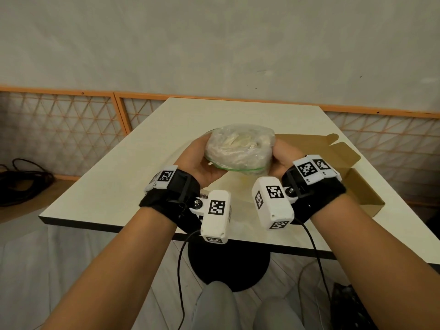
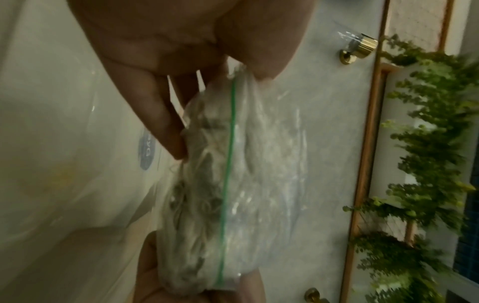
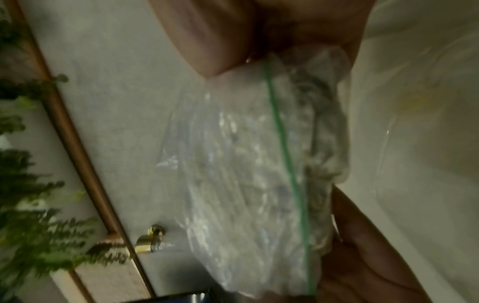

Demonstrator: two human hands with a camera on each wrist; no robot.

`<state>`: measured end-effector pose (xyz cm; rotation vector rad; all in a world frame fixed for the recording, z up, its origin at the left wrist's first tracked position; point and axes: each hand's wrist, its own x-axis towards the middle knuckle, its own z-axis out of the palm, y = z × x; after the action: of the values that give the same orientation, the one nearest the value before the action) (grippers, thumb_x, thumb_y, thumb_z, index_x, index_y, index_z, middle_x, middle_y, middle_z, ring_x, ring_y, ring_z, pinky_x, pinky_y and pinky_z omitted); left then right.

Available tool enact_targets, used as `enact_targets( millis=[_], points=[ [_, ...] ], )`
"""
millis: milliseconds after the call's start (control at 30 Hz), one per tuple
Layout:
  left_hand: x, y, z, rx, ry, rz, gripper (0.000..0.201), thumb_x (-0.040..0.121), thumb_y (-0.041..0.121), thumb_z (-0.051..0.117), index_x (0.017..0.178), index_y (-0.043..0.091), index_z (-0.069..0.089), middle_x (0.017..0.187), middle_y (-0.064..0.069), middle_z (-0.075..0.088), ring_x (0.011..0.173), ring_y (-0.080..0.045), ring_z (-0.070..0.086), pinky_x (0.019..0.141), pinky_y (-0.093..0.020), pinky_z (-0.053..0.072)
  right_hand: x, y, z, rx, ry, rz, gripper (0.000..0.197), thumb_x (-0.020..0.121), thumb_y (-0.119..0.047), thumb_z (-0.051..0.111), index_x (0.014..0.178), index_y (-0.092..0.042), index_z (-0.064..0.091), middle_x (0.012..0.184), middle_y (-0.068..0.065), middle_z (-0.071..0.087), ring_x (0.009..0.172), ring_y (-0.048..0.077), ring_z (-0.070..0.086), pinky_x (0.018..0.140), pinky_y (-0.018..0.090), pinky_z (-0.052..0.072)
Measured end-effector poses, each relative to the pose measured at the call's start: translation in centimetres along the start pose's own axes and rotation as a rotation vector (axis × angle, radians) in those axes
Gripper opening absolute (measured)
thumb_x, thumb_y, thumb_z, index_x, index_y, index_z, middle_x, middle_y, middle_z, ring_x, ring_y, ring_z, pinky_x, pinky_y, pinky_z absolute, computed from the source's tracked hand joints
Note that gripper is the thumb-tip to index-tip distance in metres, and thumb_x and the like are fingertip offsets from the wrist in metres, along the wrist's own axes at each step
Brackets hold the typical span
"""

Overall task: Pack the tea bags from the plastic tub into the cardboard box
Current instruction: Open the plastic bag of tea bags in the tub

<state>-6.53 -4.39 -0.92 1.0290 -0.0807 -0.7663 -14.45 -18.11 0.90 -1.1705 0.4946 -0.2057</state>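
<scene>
Both hands are cradling a clear bag of tea bags [image 1: 239, 148] above the table [image 1: 133, 177].

The left hand [image 1: 202, 163] and right hand [image 1: 283, 160] are curling round its ends; the open cardboard box [image 1: 342, 167] is lying just right.

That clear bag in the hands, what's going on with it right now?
A person holds a clear zip bag stuffed with tea bags between the left hand and right hand, raised above the table. The open cardboard box lies to the right, and nothing shows in the visible part of it.
</scene>
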Motion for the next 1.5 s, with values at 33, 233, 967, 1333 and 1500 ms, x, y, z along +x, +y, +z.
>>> enact_targets(
  millis=[33,233,967,1333,1500],
  points=[
    [-0.1,0.1,-0.1,0.014,-0.012,0.015,0.026,0.085,0.028,0.065,0.108,0.018,0.068,0.113,-0.006,0.066,0.099,-0.024,0.065,0.075,-0.038,0.059,0.1,0.0,-0.1,-0.012,0.003,-0.001,0.028,0.097,-0.011,0.037,0.119,-0.009,0.055,0.063,0.001,0.071,0.072,0.019,0.066,0.065,0.027,0.058],
    [0.0,0.8,-1.0,-0.081,-0.053,0.055,0.038,0.087,0.024,0.062,0.123,0.013,0.062,0.129,-0.011,0.061,0.112,-0.029,0.062,0.089,-0.045,0.054,-0.6,-0.5,-0.4,0.071,0.101,-0.031,0.024,0.086,-0.026,0.063,0.101,-0.008,0.063,0.09,0.008,0.066,0.084,0.021,0.064,0.076,0.034,0.055],
    [-1.1,0.4,-0.8,-0.24,0.103,-0.018,0.025,0.094,0.01,0.042,0.094,0.003,0.066,0.083,-0.01,0.072,0.066,-0.025,0.071,0.06,-0.036,0.058,-1.0,2.1,-0.2,0.006,-0.043,-0.007,0.023,0.092,0.009,0.042,0.101,-0.009,0.053,0.087,0.009,0.058,0.075,0.018,0.057,0.064,0.025,0.057],
    [-1.9,2.5,0.5,0.048,-0.079,-0.051,0.046,0.084,0.038,0.062,0.113,0.003,0.063,0.106,-0.009,0.069,0.089,-0.026,0.069,0.075,-0.031,0.057,-1.8,-2.1,-0.3,-0.803,-0.017,-0.619,0.016,0.081,-0.036,0.069,0.095,-0.028,0.069,0.085,-0.007,0.061,0.067,0.008,0.056,0.072,0.022,0.049],
    [-0.9,0.4,0.2,0.09,-0.048,0.138,0.047,0.084,0.027,0.068,0.124,0.003,0.059,0.116,-0.01,0.068,0.106,-0.025,0.066,0.09,-0.036,0.054,-0.8,-2.2,-0.6,-0.638,0.019,-0.569,0.01,0.082,-0.027,0.068,0.079,-0.019,0.065,0.072,-0.003,0.062,0.061,0.003,0.058,0.064,0.02,0.048]
  ],
)
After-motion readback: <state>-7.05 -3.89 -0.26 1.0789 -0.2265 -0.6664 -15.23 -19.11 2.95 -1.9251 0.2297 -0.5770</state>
